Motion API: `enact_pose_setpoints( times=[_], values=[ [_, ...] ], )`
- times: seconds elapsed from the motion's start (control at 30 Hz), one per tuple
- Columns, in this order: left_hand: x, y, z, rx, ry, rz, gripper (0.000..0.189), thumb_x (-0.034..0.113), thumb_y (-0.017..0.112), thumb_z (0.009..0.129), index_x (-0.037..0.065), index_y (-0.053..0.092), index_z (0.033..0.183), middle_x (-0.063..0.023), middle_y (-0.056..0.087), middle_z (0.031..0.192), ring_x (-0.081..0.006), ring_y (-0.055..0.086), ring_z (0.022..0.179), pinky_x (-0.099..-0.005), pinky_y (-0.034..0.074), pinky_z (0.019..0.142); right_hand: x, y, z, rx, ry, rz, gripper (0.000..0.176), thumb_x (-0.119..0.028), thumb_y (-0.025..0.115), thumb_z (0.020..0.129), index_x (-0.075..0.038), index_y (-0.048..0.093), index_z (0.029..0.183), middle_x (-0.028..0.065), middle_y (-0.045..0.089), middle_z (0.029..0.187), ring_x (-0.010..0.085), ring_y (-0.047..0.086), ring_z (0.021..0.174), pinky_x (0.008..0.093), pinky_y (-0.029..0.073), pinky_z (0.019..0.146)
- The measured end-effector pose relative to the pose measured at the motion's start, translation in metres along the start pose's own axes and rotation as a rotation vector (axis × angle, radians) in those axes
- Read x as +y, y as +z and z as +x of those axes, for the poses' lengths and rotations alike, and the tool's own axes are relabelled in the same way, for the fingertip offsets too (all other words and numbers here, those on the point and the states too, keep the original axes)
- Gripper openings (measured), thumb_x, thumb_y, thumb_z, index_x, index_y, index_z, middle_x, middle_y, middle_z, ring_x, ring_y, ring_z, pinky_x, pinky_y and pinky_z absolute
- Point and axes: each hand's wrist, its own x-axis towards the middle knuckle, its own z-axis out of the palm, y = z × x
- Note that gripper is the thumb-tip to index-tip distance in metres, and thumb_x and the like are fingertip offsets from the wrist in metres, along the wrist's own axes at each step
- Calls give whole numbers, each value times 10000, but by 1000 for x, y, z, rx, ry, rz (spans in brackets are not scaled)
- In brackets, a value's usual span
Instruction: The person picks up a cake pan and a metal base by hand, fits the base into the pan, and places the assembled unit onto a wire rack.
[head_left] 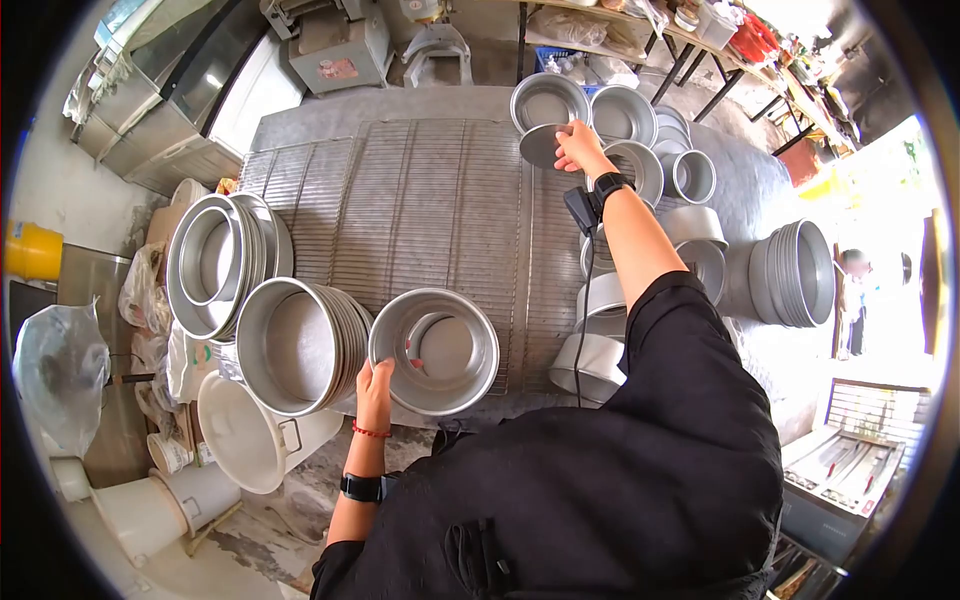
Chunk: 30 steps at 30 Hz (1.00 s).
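My left hand (375,393) grips the near left rim of a round aluminium cake pan (482,348), thumb outside and fingertips showing inside. A smaller ring-like shape is visible within that pan. At the far side of the table, my right hand (581,150) pinches the edge of a flat round metal disc (539,147), probably a loose pan base. The disc is tilted in front of an upright-facing cake pan (549,100). Another pan (622,113) stands just beyond my right hand. Beside my left hand lies a nested stack of pans (290,345) on its side.
A wire rack (420,200) covers much of the metal table. More nested pans (205,260) lie at the left, and another stack (800,273) at the right. Several single pans sit under and around my right arm. A white bucket (240,435) stands below the near left edge.
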Motion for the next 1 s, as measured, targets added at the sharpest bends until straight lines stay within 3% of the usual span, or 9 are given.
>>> enact_pose_setpoints(
  times=[0.17, 0.57, 0.63, 0.67, 0.77, 0.8, 1.0],
  values=[
    [-4, 4, 5, -40, -11, 15, 364, 166, 454, 947, -45, 602, 1205, -97, 663, 1089, -179, 653, 909, -303, 482, 823, 3, 2, 4, 40, -26, -7, 642, -149, 571, 942, -48, 258, 1493, 208, 647, 1141, 212, 710, 633, 299, 562, 491],
    [15, 29, 13, -100, -23, 47, 390, 132, 468, 953, -40, 534, 1296, -94, 643, 1110, -177, 648, 955, -296, 481, 852, -5, -8, -10, 22, -136, 111, 702, -128, 566, 914, 2, 203, 1501, 213, 649, 1121, 222, 714, 646, 299, 566, 513],
    [23, 39, 15, -93, 12, 69, 418, 115, 478, 948, -33, 494, 1338, -95, 637, 1117, -175, 648, 968, -299, 482, 858, -13, -11, -20, -13, -168, 154, 627, -144, 578, 920, 1, 288, 1456, 187, 654, 1074, 217, 709, 662, 294, 560, 535],
    [20, 40, 20, -114, 45, 61, 492, 102, 514, 930, -21, 418, 1397, -88, 626, 1121, -143, 629, 911, -275, 478, 813, -18, -15, -27, -54, -189, 191, 588, -159, 585, 928, -9, 329, 1435, 173, 646, 1063, 212, 707, 686, 289, 558, 560],
    [33, 53, 33, -111, 37, 260, 555, 97, 553, 911, -18, 373, 1424, -79, 613, 1126, -110, 586, 827, -244, 459, 764, -36, -36, -69, -160, -264, 297, 436, -191, 583, 950, -19, 462, 1332, 137, 648, 1053, 190, 701, 738, 272, 550, 625],
    [20, 54, 48, -132, 74, 178, 604, 91, 591, 894, 5, 354, 1443, -60, 601, 1134, -75, 536, 785, -221, 437, 688, -43, -45, -90, -193, -292, 331, 386, -200, 578, 956, -19, 508, 1290, 126, 653, 1054, 181, 698, 752, 266, 547, 645],
    [32, 108, 113, -151, 64, 95, 664, 59, 640, 868, 57, 364, 1472, -63, 522, 1272, -63, 557, 803, -212, 426, 591, -46, -103, -217, -134, -490, 287, 233, -173, 534, 991, -20, 614, 1147, 78, 688, 938, 143, 690, 737, 248, 534, 625]
  ],
)
